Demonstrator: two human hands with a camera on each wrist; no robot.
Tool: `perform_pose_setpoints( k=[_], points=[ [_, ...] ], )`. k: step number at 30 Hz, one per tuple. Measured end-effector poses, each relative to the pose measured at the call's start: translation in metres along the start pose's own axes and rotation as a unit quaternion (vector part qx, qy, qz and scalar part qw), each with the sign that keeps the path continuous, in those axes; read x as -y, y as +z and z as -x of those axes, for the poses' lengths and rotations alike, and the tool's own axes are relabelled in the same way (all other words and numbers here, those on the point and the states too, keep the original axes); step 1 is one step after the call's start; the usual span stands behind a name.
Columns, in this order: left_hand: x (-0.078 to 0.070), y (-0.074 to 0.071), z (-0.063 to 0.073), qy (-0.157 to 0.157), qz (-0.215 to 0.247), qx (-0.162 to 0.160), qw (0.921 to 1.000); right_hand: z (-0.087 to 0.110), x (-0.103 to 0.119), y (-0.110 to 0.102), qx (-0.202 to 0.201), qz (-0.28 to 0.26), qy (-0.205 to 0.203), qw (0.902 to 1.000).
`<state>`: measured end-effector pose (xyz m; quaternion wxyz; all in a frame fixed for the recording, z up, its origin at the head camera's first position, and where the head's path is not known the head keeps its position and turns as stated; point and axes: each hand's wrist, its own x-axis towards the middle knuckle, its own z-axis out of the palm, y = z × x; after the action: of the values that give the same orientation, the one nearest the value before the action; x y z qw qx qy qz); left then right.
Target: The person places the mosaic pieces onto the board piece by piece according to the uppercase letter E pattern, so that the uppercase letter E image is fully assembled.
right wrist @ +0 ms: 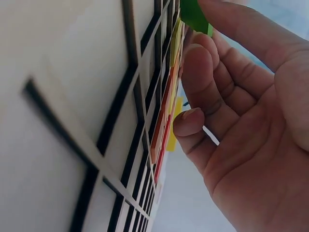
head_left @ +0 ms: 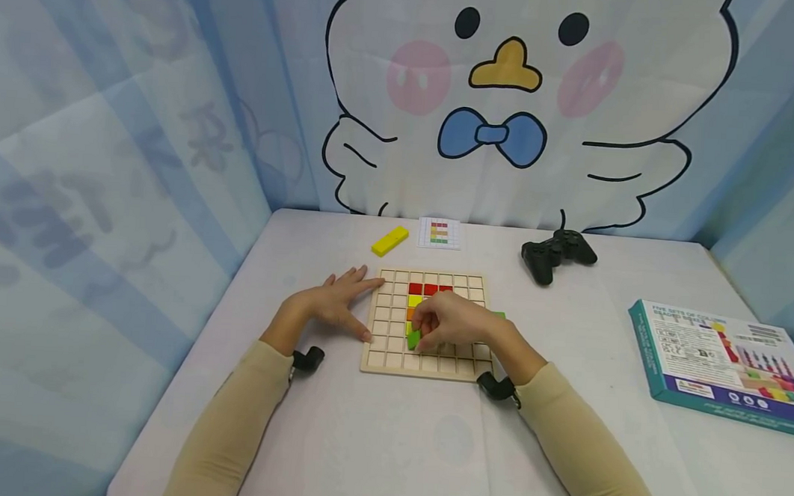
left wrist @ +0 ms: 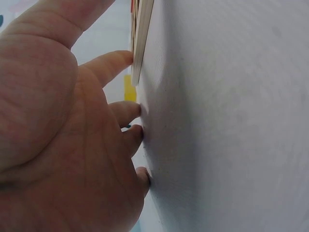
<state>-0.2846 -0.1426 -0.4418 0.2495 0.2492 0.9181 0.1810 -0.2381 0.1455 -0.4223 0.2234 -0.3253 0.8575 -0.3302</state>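
Note:
A wooden grid board (head_left: pixel 386 360) lies flat on the white-covered table. My right hand (head_left: pixel 459 319) reaches over it and pinches a green block (head_left: pixel 412 341) between thumb and fingers, low in the column of coloured blocks; in the right wrist view the green block (right wrist: pixel 193 15) shows at the fingertips. Above it in that column sit an orange block (head_left: pixel 411 314) and a yellow block (head_left: pixel 414 300). Red blocks (head_left: pixel 430 289) form the top row. Fingers spread, my left hand (head_left: pixel 330 301) touches the board's left edge with thumb and index finger.
Behind the board lie a yellow bar (head_left: pixel 389 241) and a patterned card (head_left: pixel 440 234). A black game controller (head_left: pixel 557 255) rests at the back right, and a flat toy box (head_left: pixel 721 362) lies far right. Something green (head_left: pixel 499 314) shows past the board's right edge.

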Motion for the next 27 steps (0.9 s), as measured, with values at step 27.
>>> perform_pose_setpoints(
  k=[27],
  points=[
    [0.0002,0.0003,-0.0001,0.005,0.003,0.001,1.0,-0.0033,-0.0017,0.0092,0.007,0.015,0.0,0.9999]
  ],
)
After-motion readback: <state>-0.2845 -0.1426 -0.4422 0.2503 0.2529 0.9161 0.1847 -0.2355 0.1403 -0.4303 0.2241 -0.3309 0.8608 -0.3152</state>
